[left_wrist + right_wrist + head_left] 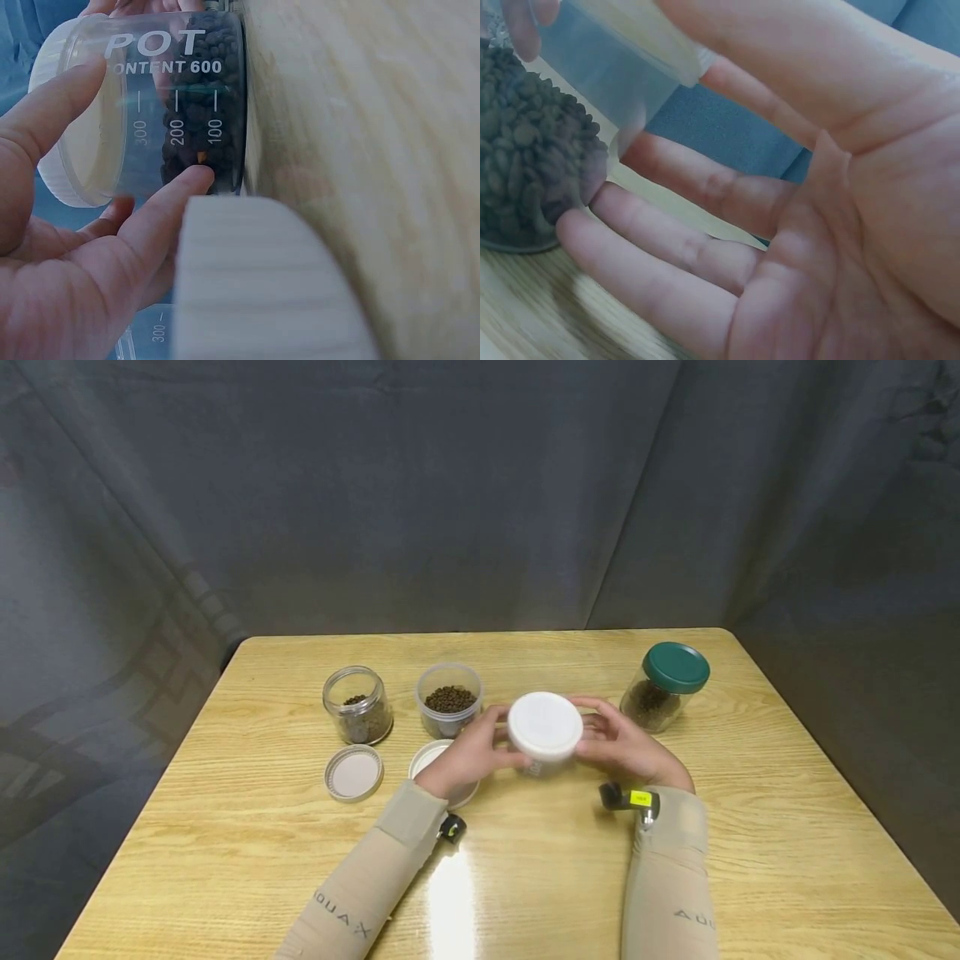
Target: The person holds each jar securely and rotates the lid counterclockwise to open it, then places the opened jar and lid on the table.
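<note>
Holding a white-lidded plastic pot (545, 727) between them, both hands are to the right of the open plastic tub (444, 727), on the side nearer the person. The left hand (468, 756) grips the pot with thumb and fingers parted across its wall; the right hand (630, 743), spread wide with only slightly bent fingers, holds the opposite side. Dark bean-like pieces (206, 112) lie in the pot's lower part; whether its base touches the worktop (780, 860) cannot be told. Left of the tub stands an open glass jar (367, 725). A round lid (353, 773) lies in front and left of the tub, and a green-lidded jar (662, 692) stands well to its right.
</note>
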Motion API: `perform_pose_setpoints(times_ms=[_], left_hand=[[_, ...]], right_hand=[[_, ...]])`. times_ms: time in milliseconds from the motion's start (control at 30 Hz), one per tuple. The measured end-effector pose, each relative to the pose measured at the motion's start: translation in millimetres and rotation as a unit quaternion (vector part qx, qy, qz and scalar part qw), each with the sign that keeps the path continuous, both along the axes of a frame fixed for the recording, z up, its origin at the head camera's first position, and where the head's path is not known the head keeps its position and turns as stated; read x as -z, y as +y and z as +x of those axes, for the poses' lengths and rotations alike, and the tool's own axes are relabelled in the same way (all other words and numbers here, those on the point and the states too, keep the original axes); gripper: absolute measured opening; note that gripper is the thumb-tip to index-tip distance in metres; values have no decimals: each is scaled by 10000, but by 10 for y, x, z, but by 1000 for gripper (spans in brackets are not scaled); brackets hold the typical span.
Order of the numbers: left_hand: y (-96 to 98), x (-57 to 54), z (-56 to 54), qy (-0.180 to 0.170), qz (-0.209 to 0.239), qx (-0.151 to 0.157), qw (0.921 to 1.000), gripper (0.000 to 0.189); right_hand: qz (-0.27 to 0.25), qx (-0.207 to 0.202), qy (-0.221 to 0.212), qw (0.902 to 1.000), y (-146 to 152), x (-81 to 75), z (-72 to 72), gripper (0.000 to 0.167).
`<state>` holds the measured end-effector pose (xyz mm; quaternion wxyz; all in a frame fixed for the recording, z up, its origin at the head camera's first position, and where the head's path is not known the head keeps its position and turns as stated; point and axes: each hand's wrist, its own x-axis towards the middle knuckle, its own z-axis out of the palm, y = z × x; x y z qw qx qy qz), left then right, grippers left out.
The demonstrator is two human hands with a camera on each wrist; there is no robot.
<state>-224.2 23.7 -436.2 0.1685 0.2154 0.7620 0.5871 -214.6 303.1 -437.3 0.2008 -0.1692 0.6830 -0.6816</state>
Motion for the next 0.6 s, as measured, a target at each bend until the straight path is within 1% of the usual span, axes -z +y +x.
perform_pose_setpoints(times_ms=[67,167,600], left_hand=[[0,-1,0,-42,33,-9,10000,85],[-2,-8,1,-84,109,6,9999,85],[-21,-3,-16,41,15,98,9999,86]], right_hand=[[-15,38,-171,9998,-7,-9,8,66],[35,99,-303,9995,-18,-28,15,65],[206,125,-321,9992,-16,-54,22,65]])
